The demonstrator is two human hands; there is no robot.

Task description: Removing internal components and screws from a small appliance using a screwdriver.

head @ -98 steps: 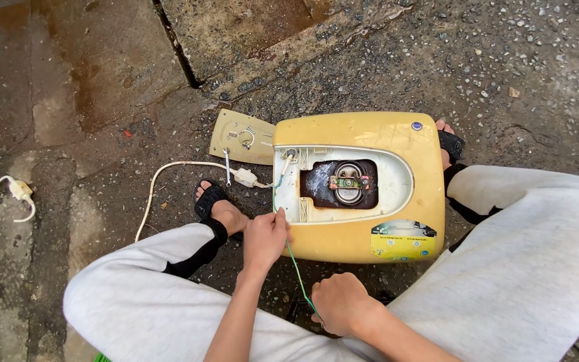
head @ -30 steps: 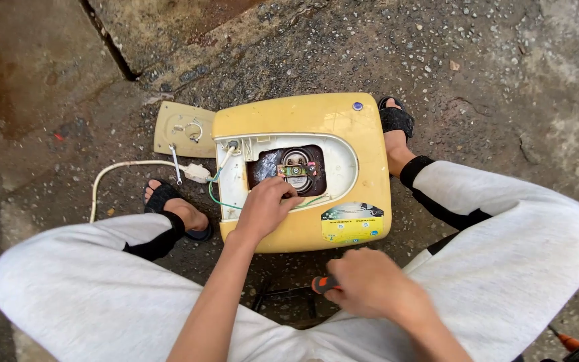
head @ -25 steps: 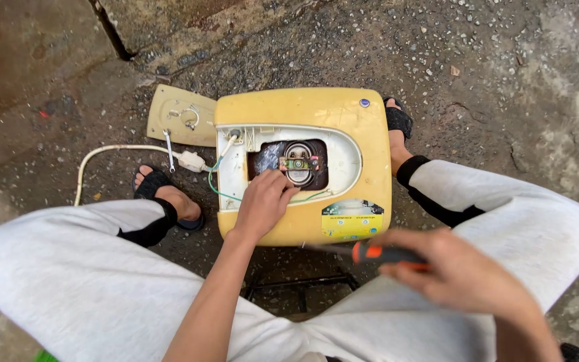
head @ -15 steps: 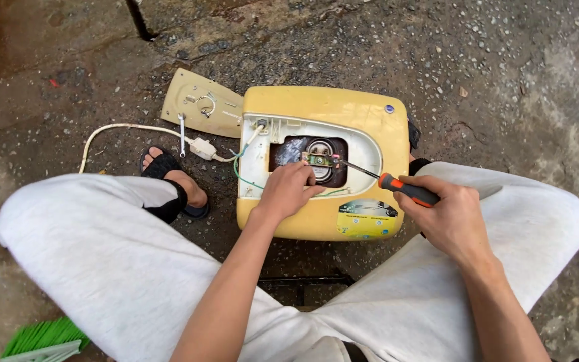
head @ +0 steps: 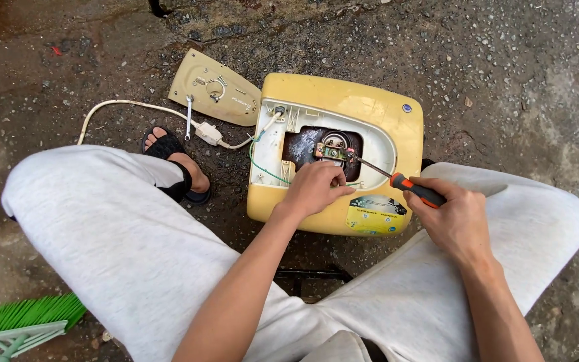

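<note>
Inside heater (head: 343, 121) opening rim: screwdriver (head: 397, 179) tip, left hand (head: 316, 189).

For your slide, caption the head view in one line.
Right hand puts screwdriver into open yellow appliance; left hand steadies inside.

A beige cover plate (head: 217, 89) lies flat on the wet concrete ground (head: 517, 74), toward its far edge; a small wrench (head: 188, 115) lies just beside the plate; a white cord (head: 129, 107) curves across the ground nearby; a green broom (head: 25, 322) sits at the near left corner.
</note>
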